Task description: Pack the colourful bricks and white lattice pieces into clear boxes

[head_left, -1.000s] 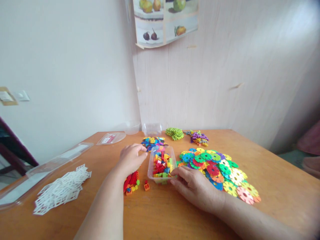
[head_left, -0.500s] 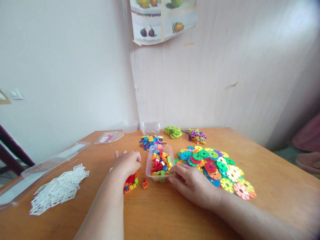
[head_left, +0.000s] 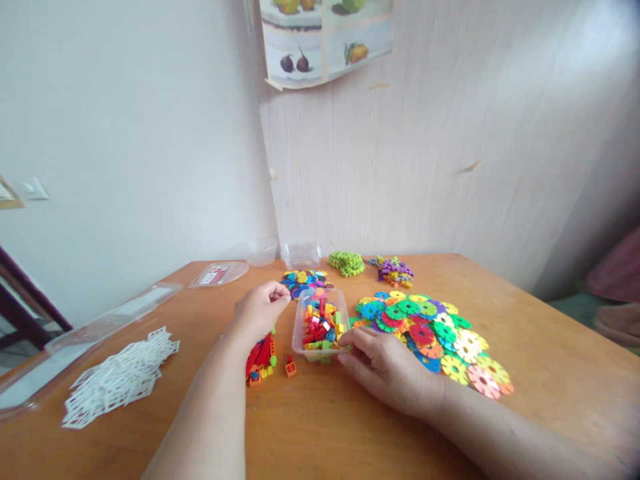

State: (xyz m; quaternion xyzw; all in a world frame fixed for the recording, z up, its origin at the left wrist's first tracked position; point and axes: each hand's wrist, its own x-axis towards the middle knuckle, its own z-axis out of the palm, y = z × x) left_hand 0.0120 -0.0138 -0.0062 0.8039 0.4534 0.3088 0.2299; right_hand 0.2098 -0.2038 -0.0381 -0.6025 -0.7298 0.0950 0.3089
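A clear plastic container point(head_left: 299, 333) holds small building blocks point(head_left: 325, 323) in red, yellow, green and blue. My right hand point(head_left: 383, 363) grips the near right corner of its rim, thumb low and fingers bent over the edge. Left of the container my left hand point(head_left: 261, 308) is raised with its fingertips pinched together; whatever may be between them is too small to make out. Below that hand lies a heap of red, orange and yellow blocks point(head_left: 262, 360), partly hidden by my wrist. A single orange block point(head_left: 291, 369) sits between heap and container.
Colourful flower-shaped discs point(head_left: 425, 327) are piled at right, white lattice pieces point(head_left: 120, 380) at left. Behind the container are smaller discs point(head_left: 300, 283), green pieces point(head_left: 346, 263) and purple pieces point(head_left: 396, 272). Clear lids point(head_left: 219, 274) and empty tubs point(head_left: 302, 255) stand towards the wall.
My left hand has risen from the block heap and moved forward and slightly right, its fingers now pinched. More of the heap shows. My right hand stays at the container's corner.
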